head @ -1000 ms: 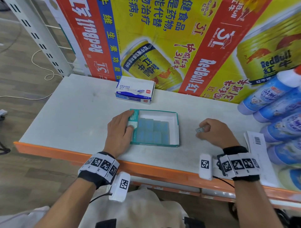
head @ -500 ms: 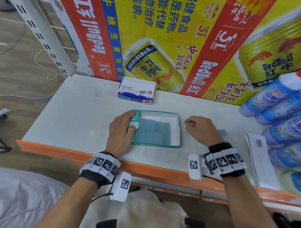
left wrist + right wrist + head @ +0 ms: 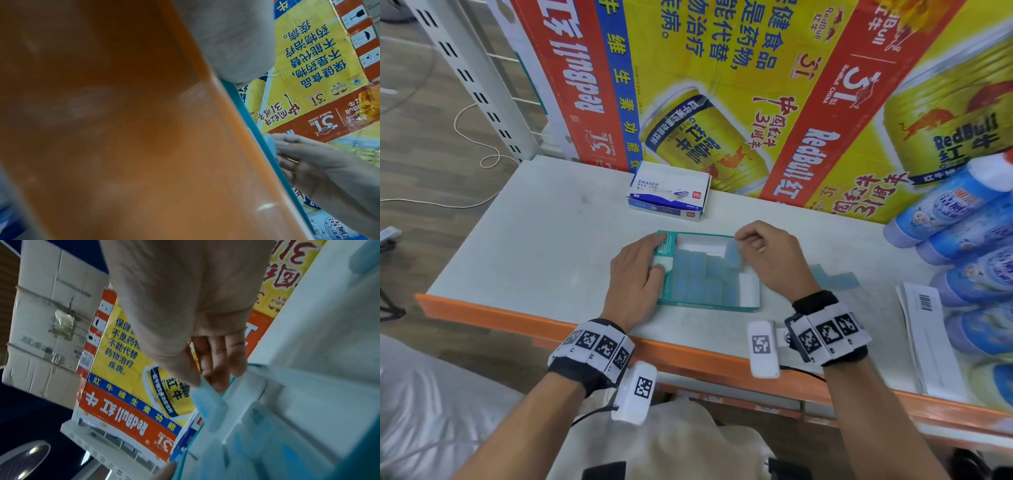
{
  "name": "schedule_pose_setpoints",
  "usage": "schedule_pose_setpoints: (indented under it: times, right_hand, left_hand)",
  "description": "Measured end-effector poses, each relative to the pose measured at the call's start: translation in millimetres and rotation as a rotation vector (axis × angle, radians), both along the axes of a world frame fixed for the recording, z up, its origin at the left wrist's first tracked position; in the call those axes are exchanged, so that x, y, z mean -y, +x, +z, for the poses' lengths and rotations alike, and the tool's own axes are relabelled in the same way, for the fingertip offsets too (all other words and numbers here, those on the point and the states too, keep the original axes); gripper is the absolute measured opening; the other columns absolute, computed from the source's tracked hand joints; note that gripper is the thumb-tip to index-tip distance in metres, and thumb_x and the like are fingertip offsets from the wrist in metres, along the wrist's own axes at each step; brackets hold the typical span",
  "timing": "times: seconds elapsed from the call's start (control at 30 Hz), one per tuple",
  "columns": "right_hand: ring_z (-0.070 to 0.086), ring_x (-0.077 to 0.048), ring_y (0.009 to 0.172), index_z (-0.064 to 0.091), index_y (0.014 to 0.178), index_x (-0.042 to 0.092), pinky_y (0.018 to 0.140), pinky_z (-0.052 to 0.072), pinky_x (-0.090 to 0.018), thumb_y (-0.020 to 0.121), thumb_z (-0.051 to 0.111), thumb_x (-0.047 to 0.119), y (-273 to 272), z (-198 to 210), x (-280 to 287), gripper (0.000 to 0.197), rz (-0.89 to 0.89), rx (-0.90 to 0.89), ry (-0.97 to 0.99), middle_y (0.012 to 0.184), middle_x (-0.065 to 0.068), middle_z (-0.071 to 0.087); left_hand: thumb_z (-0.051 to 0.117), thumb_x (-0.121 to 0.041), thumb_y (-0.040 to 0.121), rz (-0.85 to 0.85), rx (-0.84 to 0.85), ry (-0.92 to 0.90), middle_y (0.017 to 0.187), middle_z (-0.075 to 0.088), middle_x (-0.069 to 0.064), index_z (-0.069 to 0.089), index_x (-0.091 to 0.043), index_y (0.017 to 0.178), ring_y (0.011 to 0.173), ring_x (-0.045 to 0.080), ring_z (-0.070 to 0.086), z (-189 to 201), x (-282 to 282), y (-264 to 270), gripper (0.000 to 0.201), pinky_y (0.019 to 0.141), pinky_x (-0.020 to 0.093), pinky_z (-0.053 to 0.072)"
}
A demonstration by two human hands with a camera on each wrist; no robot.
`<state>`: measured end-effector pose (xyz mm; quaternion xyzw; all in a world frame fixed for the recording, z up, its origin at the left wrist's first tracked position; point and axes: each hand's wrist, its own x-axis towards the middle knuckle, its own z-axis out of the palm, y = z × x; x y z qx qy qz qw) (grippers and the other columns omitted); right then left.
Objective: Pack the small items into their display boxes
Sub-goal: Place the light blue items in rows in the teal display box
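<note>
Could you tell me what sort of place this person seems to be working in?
Probably a shop stockroom or store aisle. An orange-edged metal shelf serves as the worktop, Red Bull cartons are stacked behind it, and blue cleaner bottles lie at the right, near an eraser box.

The teal display box looks like thin matt card with a plain white inside. The little blue items come across as frosted, soft plastic wrap. The shelf top is smooth, pale and scuffed, with a glossy orange edge. The Red Bull cartons are printed cardboard.
</note>
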<state>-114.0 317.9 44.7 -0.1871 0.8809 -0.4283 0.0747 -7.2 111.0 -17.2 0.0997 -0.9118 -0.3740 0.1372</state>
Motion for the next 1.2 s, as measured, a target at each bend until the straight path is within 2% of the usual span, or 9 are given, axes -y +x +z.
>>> schedule_pose_setpoints:
  times: [0.1, 0.23, 0.37, 0.63, 0.77, 0.87, 1.0, 1.1, 1.2]
  right_hand:
    - [0.052, 0.000, 0.062, 0.067, 0.088, 0.013, 0.062, 0.041, -0.002, 0.085, 0.061, 0.005, 2.4, -9.2, 12.7, 0.010, 0.071, 0.050, 0.041, 0.080, 0.001, 0.064]
    - [0.050, 0.002, 0.061, 0.067, 0.090, 0.010, 0.061, 0.039, -0.003, 0.085, 0.061, 0.004, 4.3, -17.8, 20.2, 0.010, 0.108, 0.066, 0.095, 0.078, 0.004, 0.060]
    - [0.050, -0.006, 0.070, 0.068, 0.098, 0.010, 0.073, 0.037, -0.011, 0.083, 0.062, 0.005, 4.0, -18.9, 21.6, 0.017, 0.129, 0.046, 0.167, 0.088, 0.000, 0.054]
    - [0.050, -0.010, 0.078, 0.068, 0.102, 0.012, 0.079, 0.037, -0.017, 0.084, 0.061, 0.008, 3.0, -20.6, 23.3, 0.020, 0.132, 0.059, 0.240, 0.097, 0.000, 0.049]
    - [0.053, -0.010, 0.082, 0.068, 0.106, 0.013, 0.079, 0.036, -0.014, 0.085, 0.062, 0.011, 4.2, -22.3, 22.2, 0.022, 0.132, 0.060, 0.218, 0.097, 0.001, 0.050]
    - [0.053, -0.006, 0.076, 0.067, 0.109, 0.015, 0.077, 0.037, -0.011, 0.087, 0.061, 0.015, 3.7, -19.7, 17.8, 0.022, 0.123, 0.019, 0.167, 0.099, 0.002, 0.052]
    - [0.056, 0.005, 0.072, 0.069, 0.095, 0.017, 0.069, 0.039, 0.000, 0.086, 0.059, 0.011, -4.9, -8.3, -7.4, 0.014, -0.025, -0.079, 0.041, 0.096, 0.003, 0.061]
    - [0.055, -0.005, 0.074, 0.068, 0.096, 0.015, 0.075, 0.040, -0.012, 0.085, 0.057, 0.010, -11.8, -4.2, -37.9, 0.016, -0.118, -0.124, 0.158, 0.098, -0.001, 0.062]
    - [0.055, -0.016, 0.087, 0.065, 0.105, 0.011, 0.083, 0.039, -0.024, 0.085, 0.058, 0.011, -17.6, -7.6, -66.9, 0.021, -0.198, -0.089, 0.340, 0.105, -0.010, 0.061]
  left_hand:
    - [0.037, -0.019, 0.083, 0.004, -0.004, 0.004, 0.136, 0.051, 0.003, 0.047, -0.016, 0.133, 0.118, 0.021, 0.044, 0.5, 0.1, 0.1, 0.051, 0.101, 0.032, 0.027]
    - [0.038, -0.019, 0.082, 0.002, -0.003, -0.008, 0.136, 0.052, 0.003, 0.048, -0.015, 0.133, 0.118, 0.021, 0.044, 0.9, 0.1, -0.3, 0.052, 0.099, 0.029, 0.026]
    - [0.038, -0.020, 0.083, 0.002, 0.001, -0.005, 0.136, 0.051, 0.003, 0.047, -0.017, 0.133, 0.118, 0.019, 0.043, 0.4, 0.0, -0.4, 0.051, 0.099, 0.029, 0.025]
    - [0.037, -0.020, 0.084, 0.002, 0.004, -0.005, 0.137, 0.050, 0.002, 0.046, -0.018, 0.133, 0.120, 0.018, 0.042, 0.1, -0.3, 0.0, 0.051, 0.099, 0.027, 0.024]
    - [0.037, -0.021, 0.084, -0.001, -0.002, -0.006, 0.137, 0.051, 0.002, 0.046, -0.018, 0.133, 0.119, 0.017, 0.042, -0.1, 0.0, 0.2, 0.050, 0.099, 0.027, 0.024]
    - [0.036, -0.021, 0.084, -0.001, 0.002, -0.006, 0.137, 0.050, 0.001, 0.046, -0.019, 0.133, 0.119, 0.016, 0.042, -0.1, 0.3, 0.0, 0.051, 0.099, 0.027, 0.024]
    - [0.036, -0.022, 0.085, -0.008, 0.003, -0.007, 0.138, 0.049, 0.000, 0.045, -0.019, 0.134, 0.118, 0.014, 0.041, -1.1, 0.2, 0.0, 0.051, 0.098, 0.025, 0.022]
    - [0.036, -0.021, 0.085, -0.004, -0.004, -0.007, 0.137, 0.050, 0.002, 0.046, -0.019, 0.134, 0.117, 0.015, 0.041, -1.3, 0.1, -0.7, 0.050, 0.097, 0.025, 0.023]
    - [0.036, -0.021, 0.085, -0.007, -0.003, -0.009, 0.137, 0.050, 0.002, 0.045, -0.019, 0.134, 0.118, 0.017, 0.042, -2.1, 0.8, -0.7, 0.050, 0.098, 0.027, 0.024]
